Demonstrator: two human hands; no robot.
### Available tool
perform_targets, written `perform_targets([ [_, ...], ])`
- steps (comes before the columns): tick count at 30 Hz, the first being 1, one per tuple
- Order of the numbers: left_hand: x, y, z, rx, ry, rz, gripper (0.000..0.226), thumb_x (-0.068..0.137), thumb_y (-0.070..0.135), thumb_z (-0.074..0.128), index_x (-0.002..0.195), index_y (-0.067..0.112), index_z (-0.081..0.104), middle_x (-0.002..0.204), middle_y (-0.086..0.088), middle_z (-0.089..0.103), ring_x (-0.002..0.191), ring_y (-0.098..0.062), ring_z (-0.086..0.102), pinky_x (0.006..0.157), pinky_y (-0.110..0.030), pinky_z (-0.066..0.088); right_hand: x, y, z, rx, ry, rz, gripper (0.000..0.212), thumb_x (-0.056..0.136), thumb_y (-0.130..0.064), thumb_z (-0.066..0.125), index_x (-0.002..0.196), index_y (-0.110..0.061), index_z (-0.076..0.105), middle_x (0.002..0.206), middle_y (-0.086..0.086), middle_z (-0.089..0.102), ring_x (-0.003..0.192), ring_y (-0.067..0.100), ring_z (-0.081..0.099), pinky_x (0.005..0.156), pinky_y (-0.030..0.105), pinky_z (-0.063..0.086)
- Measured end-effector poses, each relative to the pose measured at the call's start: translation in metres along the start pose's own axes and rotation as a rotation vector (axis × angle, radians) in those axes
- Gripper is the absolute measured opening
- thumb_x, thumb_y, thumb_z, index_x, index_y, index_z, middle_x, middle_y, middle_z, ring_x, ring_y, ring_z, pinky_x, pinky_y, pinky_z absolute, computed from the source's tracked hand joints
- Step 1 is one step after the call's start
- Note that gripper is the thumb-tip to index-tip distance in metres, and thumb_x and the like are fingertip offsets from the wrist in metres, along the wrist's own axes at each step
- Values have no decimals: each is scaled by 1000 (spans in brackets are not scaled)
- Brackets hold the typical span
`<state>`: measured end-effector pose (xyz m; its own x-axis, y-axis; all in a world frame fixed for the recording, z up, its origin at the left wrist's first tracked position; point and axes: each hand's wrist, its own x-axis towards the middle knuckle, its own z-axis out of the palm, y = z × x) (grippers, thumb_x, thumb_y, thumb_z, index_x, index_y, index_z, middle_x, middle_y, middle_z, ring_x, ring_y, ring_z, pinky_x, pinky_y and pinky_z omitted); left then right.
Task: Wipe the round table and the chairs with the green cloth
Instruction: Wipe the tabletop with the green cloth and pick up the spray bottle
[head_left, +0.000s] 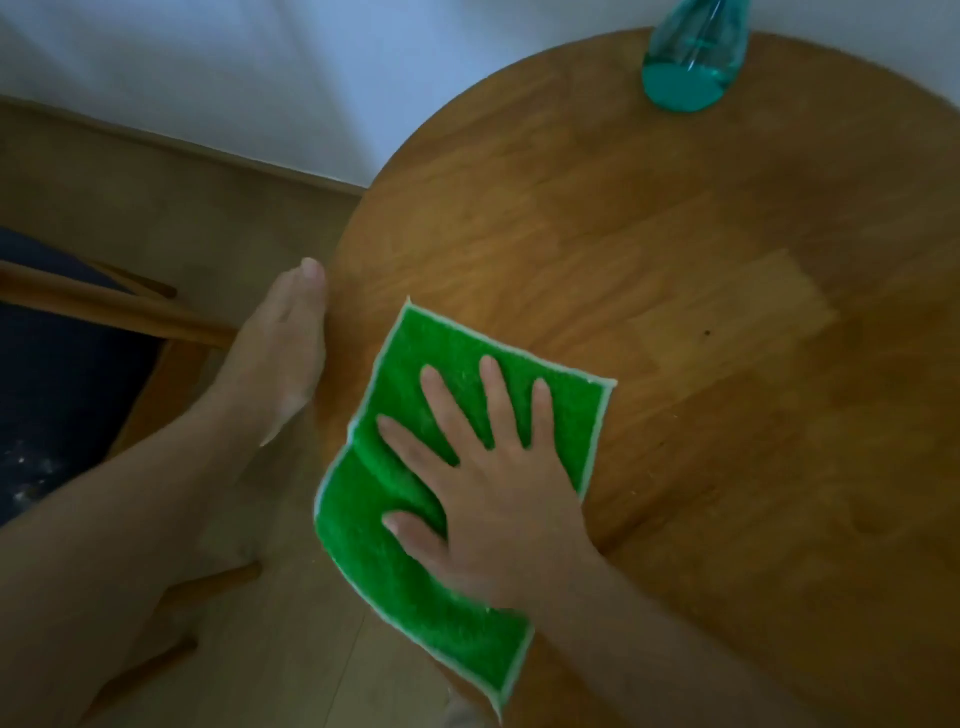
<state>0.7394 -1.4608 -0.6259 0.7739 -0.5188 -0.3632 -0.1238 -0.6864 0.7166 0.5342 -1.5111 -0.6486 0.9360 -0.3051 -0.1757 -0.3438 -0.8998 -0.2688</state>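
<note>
My right hand (498, 483) presses flat, fingers spread, on the soft, light green cloth (441, 467) at the tabletop's (675, 260) near edge; my left hand (283, 343), fingers straight, rests against that rim.

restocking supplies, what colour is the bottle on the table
Teal, see-through bottle, in the head view.

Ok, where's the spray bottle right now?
The bottle stands at the table's far edge, top of the head view, well beyond the cloth.
</note>
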Motion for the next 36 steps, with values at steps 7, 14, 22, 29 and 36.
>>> perform_targets([
  [7,-84,0,29,424,9,434,55,96,50,25,132,17,51,139,-3,44,131,-17,35,107,-37,28,-88,81,-6,-54,-81,278,64,91,-73,20,150,-48,17,159,-8,17,143,34,22,107,61,15],
  [14,-123,29,76,327,-173,541,46,97,43,30,135,24,49,146,3,39,132,3,21,107,-24,17,-30,113,-26,3,-26,755,73,80,-75,-11,145,-44,-23,159,-1,-24,144,40,-18,109,71,-2],
  [22,-140,34,100,334,-278,854,33,96,23,40,122,12,59,131,0,50,124,-12,42,107,-20,29,-75,37,0,1,-41,158,80,82,-66,42,148,-21,32,152,2,40,143,37,24,111,65,16],
  [29,-160,41,142,477,-411,844,40,96,29,38,127,11,56,138,-10,50,133,-23,41,108,-45,30,-139,162,-15,-76,20,512,68,88,-78,8,149,-50,-4,162,-9,1,148,29,4,114,59,4],
  [36,-147,64,147,377,-249,633,49,97,30,34,144,18,38,154,0,28,135,3,10,110,-22,7,-120,213,-30,10,93,892,73,86,-75,0,151,-41,-6,163,-1,-9,147,37,-9,112,66,-2],
])
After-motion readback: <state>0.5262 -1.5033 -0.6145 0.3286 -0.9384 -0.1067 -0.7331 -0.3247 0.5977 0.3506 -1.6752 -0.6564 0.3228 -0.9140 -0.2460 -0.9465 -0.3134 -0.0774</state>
